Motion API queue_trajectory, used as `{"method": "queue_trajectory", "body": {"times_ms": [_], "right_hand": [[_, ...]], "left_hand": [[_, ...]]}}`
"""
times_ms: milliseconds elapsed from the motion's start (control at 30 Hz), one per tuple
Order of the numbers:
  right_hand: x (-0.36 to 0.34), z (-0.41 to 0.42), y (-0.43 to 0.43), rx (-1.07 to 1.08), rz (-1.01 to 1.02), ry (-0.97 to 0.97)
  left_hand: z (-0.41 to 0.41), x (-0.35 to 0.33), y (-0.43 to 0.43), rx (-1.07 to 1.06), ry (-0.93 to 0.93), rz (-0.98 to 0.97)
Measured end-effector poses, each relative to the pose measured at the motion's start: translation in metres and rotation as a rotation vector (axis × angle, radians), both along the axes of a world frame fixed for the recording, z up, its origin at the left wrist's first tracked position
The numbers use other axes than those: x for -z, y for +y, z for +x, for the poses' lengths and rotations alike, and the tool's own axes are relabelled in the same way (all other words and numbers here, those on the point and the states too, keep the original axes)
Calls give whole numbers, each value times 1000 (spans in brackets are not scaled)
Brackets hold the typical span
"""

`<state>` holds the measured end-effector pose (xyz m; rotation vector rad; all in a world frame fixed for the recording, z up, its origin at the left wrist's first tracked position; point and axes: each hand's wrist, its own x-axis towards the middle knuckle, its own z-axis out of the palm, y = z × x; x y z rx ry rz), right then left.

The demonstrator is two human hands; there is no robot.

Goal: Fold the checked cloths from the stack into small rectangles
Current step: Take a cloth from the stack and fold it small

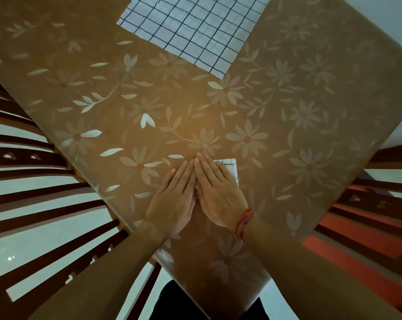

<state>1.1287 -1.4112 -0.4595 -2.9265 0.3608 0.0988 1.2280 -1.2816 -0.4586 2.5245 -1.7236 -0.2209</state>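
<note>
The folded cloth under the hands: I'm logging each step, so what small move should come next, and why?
Probably lift both hands and set the folded cloth aside. The left hand and right hand lie flat, side by side; the cloth already looks a small rectangle, showing past the right hand, and the stack waits at the far end of the table.

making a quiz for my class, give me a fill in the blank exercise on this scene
1. The thread on the wrist of the right hand is ____.
2. Next to the left hand, the folded cloth shows from under the ____ hand.
3. The stack of cloths bears a ____ pattern.
4. The table cover is printed with ____.
Missing words: red; right; checked; flowers
</note>
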Motion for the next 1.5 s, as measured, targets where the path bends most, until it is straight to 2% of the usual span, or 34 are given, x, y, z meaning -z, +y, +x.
{"method": "queue_trajectory", "body": {"times_ms": [267,533,767,1100,1333,1500], "right_hand": [[-5,-38,-40,41,-13,79],[-10,-37,-42,50,-9,106],[-27,-26,-44,71,73,92],[-50,-16,-48,100,151,28],[-46,-21,-51,294,397,44],[-58,-30,-50,421,527,32]], "left_hand": [[0,-3,0,3,27,11],[2,-9,-3,-11,70,33],[7,-28,-19,-73,259,-57],[12,-41,-38,-179,429,-53],[5,-51,-30,-420,708,-153],[3,-55,-25,-531,779,-97]]}}
